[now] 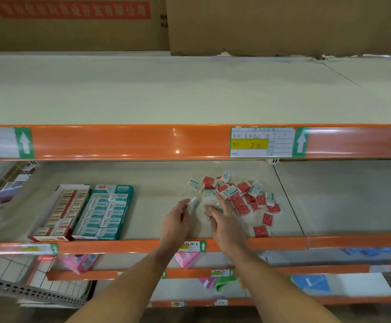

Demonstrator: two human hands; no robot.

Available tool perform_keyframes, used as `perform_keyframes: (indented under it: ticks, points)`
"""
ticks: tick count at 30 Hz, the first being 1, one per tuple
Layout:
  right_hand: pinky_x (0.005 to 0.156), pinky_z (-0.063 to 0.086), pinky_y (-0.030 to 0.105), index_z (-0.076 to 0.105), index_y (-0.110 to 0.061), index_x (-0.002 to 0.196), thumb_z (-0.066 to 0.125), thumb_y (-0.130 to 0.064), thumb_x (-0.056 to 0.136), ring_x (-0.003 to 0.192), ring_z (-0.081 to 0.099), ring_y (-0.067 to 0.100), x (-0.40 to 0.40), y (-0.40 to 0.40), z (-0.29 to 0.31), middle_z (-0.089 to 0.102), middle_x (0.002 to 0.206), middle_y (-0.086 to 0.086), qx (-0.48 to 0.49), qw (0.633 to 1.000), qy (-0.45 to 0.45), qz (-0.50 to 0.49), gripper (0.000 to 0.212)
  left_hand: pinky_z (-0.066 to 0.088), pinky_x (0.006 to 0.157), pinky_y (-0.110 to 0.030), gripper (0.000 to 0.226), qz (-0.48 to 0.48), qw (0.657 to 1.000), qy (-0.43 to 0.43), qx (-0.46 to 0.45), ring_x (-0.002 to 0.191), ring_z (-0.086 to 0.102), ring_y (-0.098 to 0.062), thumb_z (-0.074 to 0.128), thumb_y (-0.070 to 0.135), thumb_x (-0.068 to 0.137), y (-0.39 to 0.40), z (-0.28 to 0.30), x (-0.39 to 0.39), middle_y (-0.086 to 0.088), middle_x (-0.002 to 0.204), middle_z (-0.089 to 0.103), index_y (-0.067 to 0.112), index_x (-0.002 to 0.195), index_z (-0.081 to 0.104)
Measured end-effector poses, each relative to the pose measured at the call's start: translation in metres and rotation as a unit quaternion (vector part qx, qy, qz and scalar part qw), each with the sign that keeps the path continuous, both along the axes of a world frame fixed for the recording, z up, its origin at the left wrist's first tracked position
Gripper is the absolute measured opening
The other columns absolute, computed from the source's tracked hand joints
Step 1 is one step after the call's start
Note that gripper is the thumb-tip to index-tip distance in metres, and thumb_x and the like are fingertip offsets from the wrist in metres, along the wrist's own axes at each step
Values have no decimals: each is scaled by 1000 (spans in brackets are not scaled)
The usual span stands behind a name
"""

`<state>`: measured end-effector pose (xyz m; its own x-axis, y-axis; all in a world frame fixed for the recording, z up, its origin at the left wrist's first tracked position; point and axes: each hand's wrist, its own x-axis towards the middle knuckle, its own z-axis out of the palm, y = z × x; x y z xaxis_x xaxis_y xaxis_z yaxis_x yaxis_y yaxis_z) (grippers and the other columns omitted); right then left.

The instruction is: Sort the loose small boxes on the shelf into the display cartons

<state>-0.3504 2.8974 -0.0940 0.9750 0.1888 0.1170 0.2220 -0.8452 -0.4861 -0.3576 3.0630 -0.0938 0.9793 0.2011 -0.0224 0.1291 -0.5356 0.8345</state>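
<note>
A head-worn camera looked down at a shop shelf with an orange front rail. 2 bare forearms reached in from below, toward the middle of the shelf.

The left hand held a small pale box at its fingertips, the box blurred, the fingers curled lightly round it. The right hand lay just beside it, over the near edge of the pile; its fingers were blurred and spread forward, and whether they pinched anything could not be told.

A pile of loose small boxes, red ones and teal-and-white ones mixed, lay on the shelf just right of the hands, with a few red strays trailing toward the front rail.

Well to the left stood 2 open display cartons, touching side by side: a red carton filled with red-and-white boxes, and a teal carton filled with teal-and-white boxes.

Above, an upper shelf rail carried a yellow price tag reading 7. Large cardboard cartons stood on the top shelf. Pink packets lay on the shelf below.
</note>
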Motion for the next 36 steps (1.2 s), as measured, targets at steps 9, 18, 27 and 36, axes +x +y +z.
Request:
perform_keyframes:
  ticks: [9, 18, 27, 36]
  points:
    - [88, 43, 19, 53, -25, 135, 53, -34, 100, 116, 55, 11, -1, 3, 2, 49, 137, -8, 8, 1000, 27, -14, 36, 52, 83, -25, 57, 15, 999, 26, 10, 83, 60, -6, 61, 34, 91, 3, 1, 0, 8, 131, 41, 24, 143, 42]
    - [95, 45, 26, 52, -25, 137, 59, -29, 97, 119, 53, 14, -8, 0, -4, 48, 134, -5, 47, 997, 56, -41, 41, 37, 87, -17, 30, 4, 998, 31, 46, 102, 56, -19, 49, 10, 98, 10, 1, 10, -5, 114, 57, 13, 123, 66]
    - [91, 50, 24, 57, -29, 132, 60, -24, 97, 114, 55, 14, -6, -2, -5, 48, 129, -5, 101, 992, 68, -20, 35, 40, 90, -16, 42, 11, 999, 35, 23, 109, 51, -15, 47, 5, 96, 7, 9, -10, -3, 129, 42, 8, 138, 49]
    - [97, 44, 23, 64, -18, 127, 79, -20, 82, 112, 56, 14, 4, -12, -5, 58, 126, -1, 158, 981, 103, -48, 47, 46, 68, -4, 45, -64, 994, 47, 75, 83, 53, -9, 71, 14, 86, 7, 3, -13, 0, 113, 45, 16, 130, 60]
